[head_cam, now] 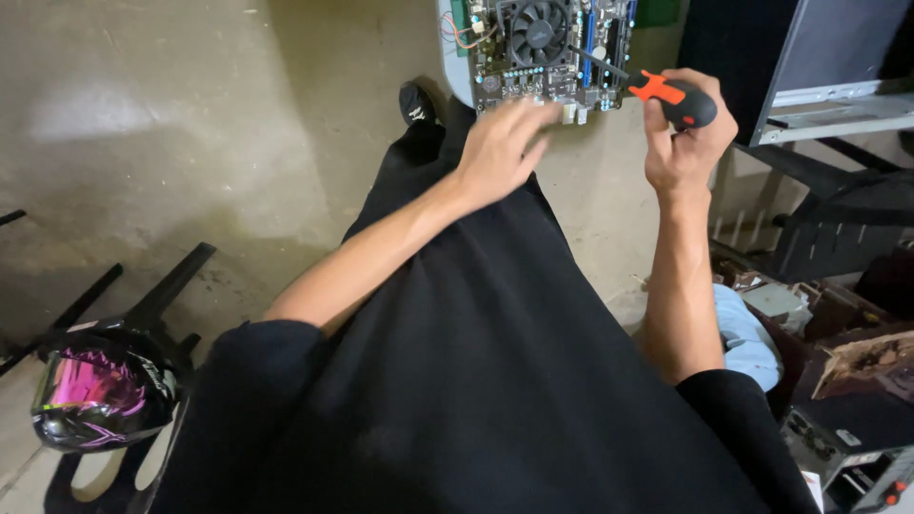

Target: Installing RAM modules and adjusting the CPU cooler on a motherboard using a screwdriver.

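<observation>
bare concrete floor (190,114) open left, computer case (819,67) crowding right

Stained concrete floor (238,114) under a seated person

A helmet with a pink mirrored visor (95,400) sits low on the left by black metal legs (162,295). A black shoe (416,103) rests on the floor. An open computer case (809,67) and cardboard clutter (857,357) stand on the right.

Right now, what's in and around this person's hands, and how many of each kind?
Circuit board with a cooling fan, touched by the left hand: 1
Screwdriver with an orange and black handle, held in the right hand: 1
Helmet with a pink visor, on the floor: 1
Computer case, dark, at the right: 1
Total: 4
</observation>
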